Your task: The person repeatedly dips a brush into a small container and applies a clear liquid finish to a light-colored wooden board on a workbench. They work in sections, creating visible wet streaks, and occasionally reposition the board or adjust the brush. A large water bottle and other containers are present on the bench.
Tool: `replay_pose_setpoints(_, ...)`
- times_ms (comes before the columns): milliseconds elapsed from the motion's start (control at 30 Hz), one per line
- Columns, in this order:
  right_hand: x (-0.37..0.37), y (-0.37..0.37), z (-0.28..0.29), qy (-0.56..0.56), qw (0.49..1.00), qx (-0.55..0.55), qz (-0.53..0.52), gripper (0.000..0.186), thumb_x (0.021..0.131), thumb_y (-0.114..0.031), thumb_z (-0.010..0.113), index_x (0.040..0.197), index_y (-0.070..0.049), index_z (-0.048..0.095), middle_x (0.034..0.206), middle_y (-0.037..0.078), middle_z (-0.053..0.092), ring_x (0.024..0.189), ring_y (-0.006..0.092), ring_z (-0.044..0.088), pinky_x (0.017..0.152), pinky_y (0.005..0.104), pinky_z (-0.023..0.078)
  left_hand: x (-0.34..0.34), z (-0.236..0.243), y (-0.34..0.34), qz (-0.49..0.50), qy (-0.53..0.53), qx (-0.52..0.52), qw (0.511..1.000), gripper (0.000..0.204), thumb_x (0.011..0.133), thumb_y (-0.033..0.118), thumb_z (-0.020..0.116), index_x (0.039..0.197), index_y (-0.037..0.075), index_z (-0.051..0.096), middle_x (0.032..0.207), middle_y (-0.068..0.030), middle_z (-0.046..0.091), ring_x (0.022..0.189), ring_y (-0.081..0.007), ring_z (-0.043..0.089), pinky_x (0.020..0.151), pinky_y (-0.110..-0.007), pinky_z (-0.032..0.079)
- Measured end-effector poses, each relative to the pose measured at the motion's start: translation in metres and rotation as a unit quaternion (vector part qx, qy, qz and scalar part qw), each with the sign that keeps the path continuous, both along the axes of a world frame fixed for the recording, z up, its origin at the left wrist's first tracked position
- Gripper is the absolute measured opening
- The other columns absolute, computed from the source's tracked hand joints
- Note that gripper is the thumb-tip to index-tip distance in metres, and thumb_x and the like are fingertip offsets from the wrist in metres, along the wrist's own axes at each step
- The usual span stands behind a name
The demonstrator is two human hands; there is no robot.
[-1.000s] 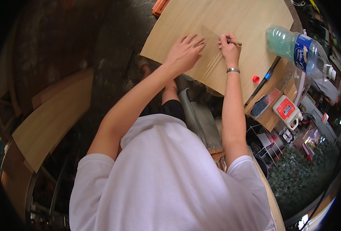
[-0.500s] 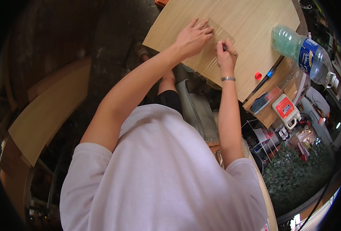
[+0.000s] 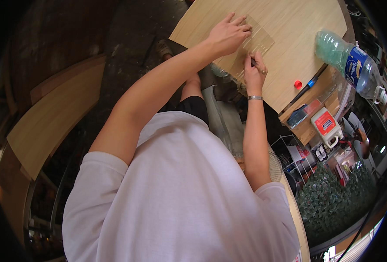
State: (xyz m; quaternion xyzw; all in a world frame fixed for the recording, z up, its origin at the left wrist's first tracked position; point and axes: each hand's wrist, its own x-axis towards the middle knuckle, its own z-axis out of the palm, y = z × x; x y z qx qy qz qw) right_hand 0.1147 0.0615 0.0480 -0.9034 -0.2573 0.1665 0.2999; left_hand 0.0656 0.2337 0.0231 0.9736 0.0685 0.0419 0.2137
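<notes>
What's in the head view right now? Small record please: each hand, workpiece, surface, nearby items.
left_hand: left hand, palm down, fingers spread on the clear sheet
right_hand: right hand, pinching a dark slim tool, mostly hidden by the fingers; silvery band on the wrist
workpiece: clear sheet, partly covered by both hands
surface: light wood-grained board
nearby: red cap, blue-and-black tool, clear bottle with blue label
farther_right: white jug with red label
</notes>
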Motion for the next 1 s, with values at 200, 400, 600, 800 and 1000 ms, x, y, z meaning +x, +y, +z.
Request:
replay_pose_setpoints(200,-0.141,-0.076,0.039,0.127,0.984,-0.122,0.012,0.009,0.085,-0.004,0.065,0.084,0.001,0.057,0.073,0.023,0.061,0.064,0.0401,0.060,0.058,0.0378,0.048,0.003,0.009,0.000,-0.005,0.000,0.008,1.000,0.041,0.088,0.017,0.058,0.128,0.013,0.060,0.138,0.0024,0.053,0.138,-0.0225,0.037,0.115,-0.046,0.025)
replay_pose_setpoints(400,-0.157,-0.122,0.026,0.183,0.963,0.032,-0.197,0.013,0.094,-0.013,0.061,0.093,0.000,0.059,0.073,0.003,0.063,0.066,0.0089,0.057,0.059,0.0241,0.045,-0.063,0.018,-0.039,0.163,-0.134,-0.284,0.935,0.030,0.083,0.013,0.069,0.112,0.007,0.063,0.116,-0.0069,0.064,0.110,-0.0238,0.059,0.094,-0.039,0.046)
replay_pose_setpoints(600,-0.150,-0.131,-0.013,0.213,0.954,0.075,-0.198,0.024,0.099,-0.024,0.055,0.091,-0.001,0.060,0.072,0.000,0.053,0.065,0.0089,0.051,0.058,0.0231,0.042,-0.123,0.016,-0.121,0.413,0.108,-0.731,0.532,0.028,0.089,0.017,0.069,0.113,0.005,0.059,0.106,-0.0031,0.065,0.092,-0.0153,0.063,0.077,-0.031,0.049)
replay_pose_setpoints(800,-0.168,-0.134,-0.027,0.387,0.858,0.056,-0.333,0.018,0.097,-0.016,0.057,0.105,0.000,0.054,0.081,0.004,0.057,0.066,0.0111,0.055,0.058,0.0243,0.045,-0.098,-0.001,-0.138,0.417,0.104,-0.809,0.401,0.027,0.089,0.019,0.070,0.112,0.010,0.058,0.104,-0.0003,0.066,0.099,-0.0116,0.061,0.078,-0.027,0.046)
replay_pose_setpoints(1000,-0.166,-0.112,-0.005,0.443,0.784,0.265,-0.345,0.022,0.097,-0.014,0.056,0.116,-0.003,0.054,0.083,0.002,0.061,0.069,0.0096,0.059,0.058,0.0226,0.047,-0.091,0.017,-0.134,0.422,0.124,-0.768,0.465,0.014,0.088,0.021,0.072,0.095,0.013,0.063,0.090,0.0052,0.065,0.082,-0.0057,0.058,0.070,-0.023,0.042)
